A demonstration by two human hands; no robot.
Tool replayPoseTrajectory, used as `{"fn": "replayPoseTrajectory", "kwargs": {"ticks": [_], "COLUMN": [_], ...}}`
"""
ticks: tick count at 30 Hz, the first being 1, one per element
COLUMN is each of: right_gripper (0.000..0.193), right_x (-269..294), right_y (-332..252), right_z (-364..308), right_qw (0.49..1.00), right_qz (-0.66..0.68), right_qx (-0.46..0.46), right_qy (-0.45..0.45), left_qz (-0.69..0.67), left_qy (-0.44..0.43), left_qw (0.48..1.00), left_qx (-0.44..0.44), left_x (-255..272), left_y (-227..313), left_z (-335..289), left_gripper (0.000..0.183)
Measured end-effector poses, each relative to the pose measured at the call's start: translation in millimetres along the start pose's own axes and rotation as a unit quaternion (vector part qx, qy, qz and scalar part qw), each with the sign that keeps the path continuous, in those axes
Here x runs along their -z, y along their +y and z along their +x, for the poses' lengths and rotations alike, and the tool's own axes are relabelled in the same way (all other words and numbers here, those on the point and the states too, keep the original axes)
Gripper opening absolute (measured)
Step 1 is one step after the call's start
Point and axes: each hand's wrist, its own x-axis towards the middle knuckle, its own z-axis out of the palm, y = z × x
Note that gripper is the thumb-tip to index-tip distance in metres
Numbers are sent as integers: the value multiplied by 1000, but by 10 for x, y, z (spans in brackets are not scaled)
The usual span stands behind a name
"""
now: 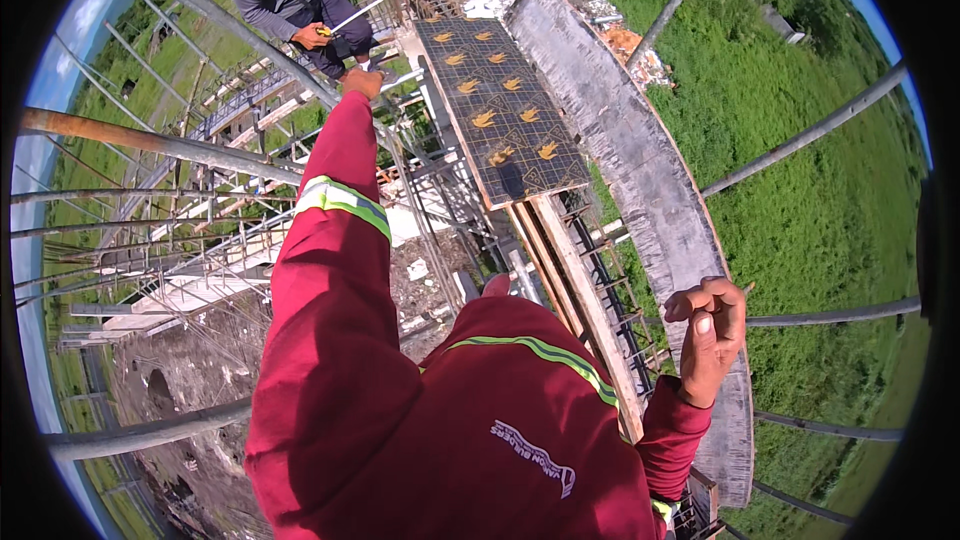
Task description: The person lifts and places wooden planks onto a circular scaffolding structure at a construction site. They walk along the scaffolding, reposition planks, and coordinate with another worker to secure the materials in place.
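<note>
My left hand (362,83) reaches far forward, close to a grey scaffold pipe (225,25). It looks closed, but its fingers are mostly hidden, and I cannot make out what it grips. My right hand (712,338) is raised at the right with fingers curled toward the thumb. A small tan tip shows beside its knuckles; what it belongs to is unclear. Between my hands lies a dark plywood panel (520,105) with yellow printed marks, on top of a narrow formwork. Beyond that hand, a long grey weathered board (640,150) curves along the formwork's right side.
A co-worker (290,0) crouches at the far left, holding a yellow-handled tool with a long pale blade. Timber (590,310) and rebar (610,290) run beneath me. Scaffold pipes, including a rusty one (150,140), cross both sides. Grass (820,200) and rubble-strewn ground (190,410) lie far below.
</note>
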Motion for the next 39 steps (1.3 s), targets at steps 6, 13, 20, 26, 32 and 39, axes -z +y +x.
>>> {"fn": "replayPoseTrajectory", "kwargs": {"ticks": [6, 13, 20, 26, 32, 39], "right_gripper": [30, 35, 32, 27, 27, 25], "right_x": [916, 1538, 1805, 1962, 1991, 1740], "right_y": [2168, 3206, 3048, 3278, 3591, 3377], "right_z": [-1053, -2448, -2701, -3033, -3014, -2374], "right_qw": [944, 867, 852, 841, 835, 834], "right_qz": [-125, -228, -102, -88, -128, -143], "right_qx": [-281, -441, -476, -500, -518, -500], "right_qy": [123, 53, 193, 189, 130, 184], "left_qz": [-144, -570, -527, -535, -533, -540], "left_qy": [77, -469, -353, -152, -151, -83], "left_qw": [980, 637, 732, 783, 783, 786], "left_qx": [114, 221, 249, 280, 284, 289], "left_x": [289, -1044, -1354, -810, -509, -340], "left_y": [249, 1243, 536, 310, 118, 203], "left_z": [-144, -1944, -2241, -2080, -1892, -1310], "left_gripper": [58, 37, 34, 22, 20, 22]}}
